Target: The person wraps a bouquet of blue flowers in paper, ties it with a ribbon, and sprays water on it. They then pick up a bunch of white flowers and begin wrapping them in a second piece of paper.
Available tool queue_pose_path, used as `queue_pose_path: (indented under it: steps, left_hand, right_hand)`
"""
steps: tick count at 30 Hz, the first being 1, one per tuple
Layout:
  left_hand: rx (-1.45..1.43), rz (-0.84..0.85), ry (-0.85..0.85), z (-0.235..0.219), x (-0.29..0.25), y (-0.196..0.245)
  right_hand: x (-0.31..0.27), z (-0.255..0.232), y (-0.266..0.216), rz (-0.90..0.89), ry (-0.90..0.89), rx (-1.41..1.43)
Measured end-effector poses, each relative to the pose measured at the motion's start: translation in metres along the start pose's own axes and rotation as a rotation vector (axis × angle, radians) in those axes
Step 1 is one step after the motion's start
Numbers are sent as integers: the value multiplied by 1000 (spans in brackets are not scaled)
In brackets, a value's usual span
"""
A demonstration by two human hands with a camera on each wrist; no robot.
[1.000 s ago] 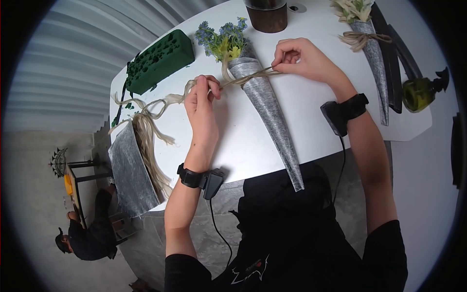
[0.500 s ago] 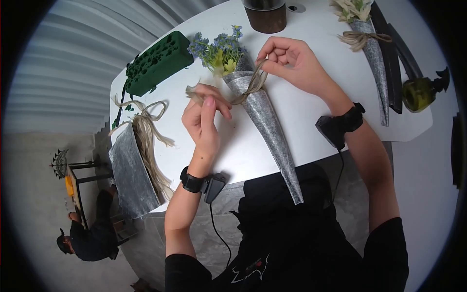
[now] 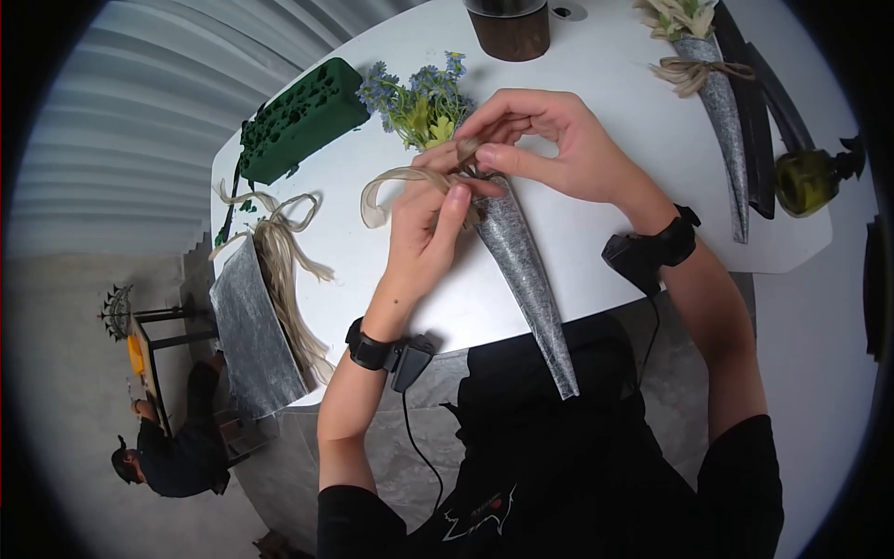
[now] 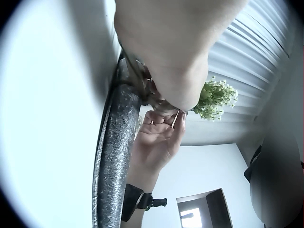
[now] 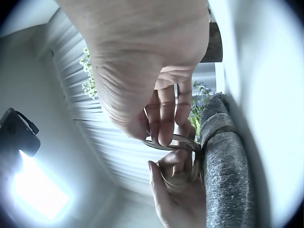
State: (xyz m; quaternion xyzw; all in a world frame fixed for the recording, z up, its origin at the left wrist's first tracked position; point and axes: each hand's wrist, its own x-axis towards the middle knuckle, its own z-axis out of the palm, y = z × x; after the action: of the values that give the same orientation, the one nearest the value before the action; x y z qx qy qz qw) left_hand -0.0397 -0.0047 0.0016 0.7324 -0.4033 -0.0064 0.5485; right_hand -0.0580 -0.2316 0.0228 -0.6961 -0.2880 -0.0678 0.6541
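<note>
A silvery-grey paper cone point(image 3: 526, 279) with blue artificial flowers point(image 3: 414, 98) at its mouth lies slanted over the table, its tip past the front edge. Beige raffia point(image 3: 391, 182) is wound around the cone just below the mouth. My left hand point(image 3: 424, 224) holds the raffia over the cone, and a loose tail arches out to the left. Close by on the right, my right hand point(image 3: 563, 149) pinches a raffia loop point(image 5: 183, 140) between thumb and fingers. From the right wrist, the left fingers point(image 5: 183, 164) show just under that loop. The fingers partly cover the knot area.
Left on the white table point(image 3: 345, 279) are a green floral foam block point(image 3: 307, 121), a raffia bundle point(image 3: 279, 247) and grey wrapping sheet point(image 3: 251, 326). A dark pot point(image 3: 507, 33) stands behind. At right lie a second wrapped cone point(image 3: 722, 121) and green bottle point(image 3: 805, 186). A person sits far left.
The stretched raffia ends were drawn in and looped near the cone. Both hands have come together over the tie, the left moving right. The cone slid slightly toward the front edge.
</note>
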Motion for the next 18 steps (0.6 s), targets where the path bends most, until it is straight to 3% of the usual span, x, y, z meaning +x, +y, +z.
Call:
queue_pose_path:
  steps: [2, 5, 8, 11, 13, 18]
  left_hand:
    - [-20, -48, -74, 0, 0, 3]
    - [113, -16, 5, 0, -3, 7]
    - [157, -91, 33, -2, -7, 3]
    - [130, 34, 24, 0, -5, 3]
    - [51, -54, -87, 0, -7, -2]
    - [-16, -101, -143, 3, -7, 4]
  right_hand:
    - [0, 1, -1, -8, -30, -22]
    - [-1, 8, -7, 29, 1, 38]
    - [-1, 10, -8, 4, -2, 45]
    - [-2, 10, -6, -52, -90, -94]
    - [-2, 12, -5, -108, -84, -107]
    - [-1, 13, -1, -185, -114, -143]
